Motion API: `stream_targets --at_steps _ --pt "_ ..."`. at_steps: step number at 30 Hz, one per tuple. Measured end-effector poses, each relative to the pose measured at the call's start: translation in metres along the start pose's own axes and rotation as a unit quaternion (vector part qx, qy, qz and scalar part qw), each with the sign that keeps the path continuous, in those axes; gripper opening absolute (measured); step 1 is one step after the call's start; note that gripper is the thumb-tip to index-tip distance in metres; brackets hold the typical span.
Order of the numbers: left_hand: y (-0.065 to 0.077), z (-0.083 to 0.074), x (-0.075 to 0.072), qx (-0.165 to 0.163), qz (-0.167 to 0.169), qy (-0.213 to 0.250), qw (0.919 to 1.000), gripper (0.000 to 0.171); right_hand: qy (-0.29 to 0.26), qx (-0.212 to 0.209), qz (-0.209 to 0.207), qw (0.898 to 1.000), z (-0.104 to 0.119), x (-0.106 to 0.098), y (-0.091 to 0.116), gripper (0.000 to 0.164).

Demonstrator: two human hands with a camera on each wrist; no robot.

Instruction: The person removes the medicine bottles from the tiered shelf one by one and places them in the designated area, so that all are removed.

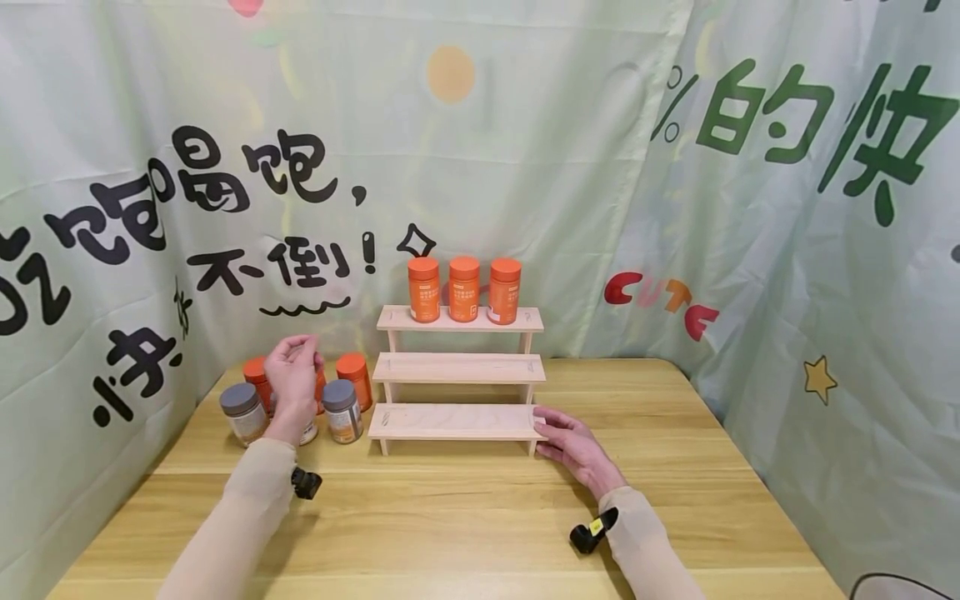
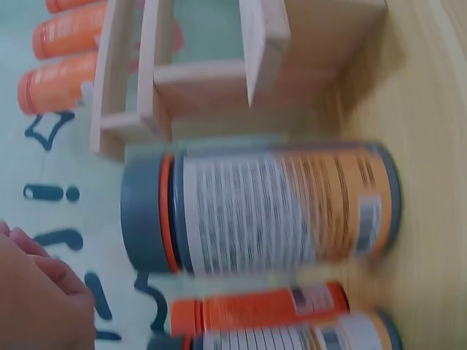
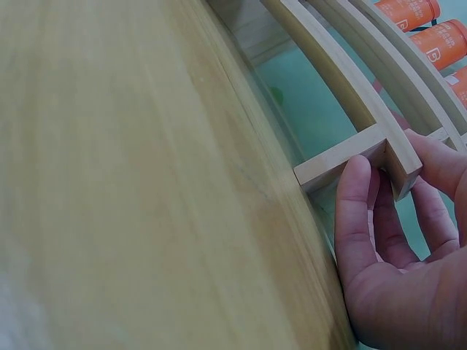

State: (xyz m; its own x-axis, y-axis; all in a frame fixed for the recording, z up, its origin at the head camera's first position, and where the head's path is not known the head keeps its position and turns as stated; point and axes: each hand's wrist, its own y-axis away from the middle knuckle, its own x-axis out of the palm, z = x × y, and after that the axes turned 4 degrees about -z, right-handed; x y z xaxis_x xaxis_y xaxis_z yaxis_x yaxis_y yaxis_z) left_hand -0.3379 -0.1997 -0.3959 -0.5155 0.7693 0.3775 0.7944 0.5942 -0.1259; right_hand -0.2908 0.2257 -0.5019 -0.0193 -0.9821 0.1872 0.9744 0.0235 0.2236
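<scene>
My right hand (image 1: 572, 446) grips the right end of the bottom tier of a three-tier wooden display stand (image 1: 457, 422). In the right wrist view its fingers (image 3: 355, 211) curl under and around the board's end. My left hand (image 1: 294, 379) hovers over a cluster of jars left of the stand, fingers loosely bent, nothing visible in them. Near it are a grey-lidded jar (image 1: 342, 412), another grey-lidded jar (image 1: 243, 414) and an orange jar (image 1: 354, 379). The left wrist view shows a grey-lidded jar (image 2: 248, 211) close up, apart from the left hand (image 2: 44, 299). The hand partly hides other jars.
Three orange jars stand in a row on the top tier, the middle jar (image 1: 464, 289) among them. The stand rests on a wood-grain table (image 1: 450, 525). Behind and beside the table hangs a printed pale green cloth (image 1: 525, 167).
</scene>
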Motion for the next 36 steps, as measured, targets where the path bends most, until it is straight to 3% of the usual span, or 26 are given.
stream_targets --at_steps 5,9,19,26,31,36 --pt "0.005 0.005 0.014 -0.043 0.012 0.008 0.999 0.006 0.001 -0.001 -0.001 1.0 0.0 0.0 0.001 0.048" --pt "0.01 0.007 0.026 -0.044 0.015 0.004 0.9989 0.006 0.004 -0.002 0.002 1.0 0.0 0.0 0.0 0.048" --pt "0.022 0.011 0.068 -0.004 0.061 0.012 0.998 0.007 0.004 -0.001 0.0 1.0 0.001 0.0 0.0 0.048" --pt "0.027 0.022 0.089 0.028 0.044 -0.02 0.9984 0.009 0.007 -0.005 0.0 1.0 -0.001 -0.002 0.0 0.048" --pt "0.029 0.027 0.103 0.057 0.03 -0.044 0.9969 0.02 0.002 -0.003 -0.017 1.0 -0.002 -0.003 0.0 0.045" --pt "0.03 0.027 0.114 0.088 0.035 -0.054 0.994 0.032 0.005 -0.004 -0.008 1.0 -0.001 0.0 0.001 0.047"
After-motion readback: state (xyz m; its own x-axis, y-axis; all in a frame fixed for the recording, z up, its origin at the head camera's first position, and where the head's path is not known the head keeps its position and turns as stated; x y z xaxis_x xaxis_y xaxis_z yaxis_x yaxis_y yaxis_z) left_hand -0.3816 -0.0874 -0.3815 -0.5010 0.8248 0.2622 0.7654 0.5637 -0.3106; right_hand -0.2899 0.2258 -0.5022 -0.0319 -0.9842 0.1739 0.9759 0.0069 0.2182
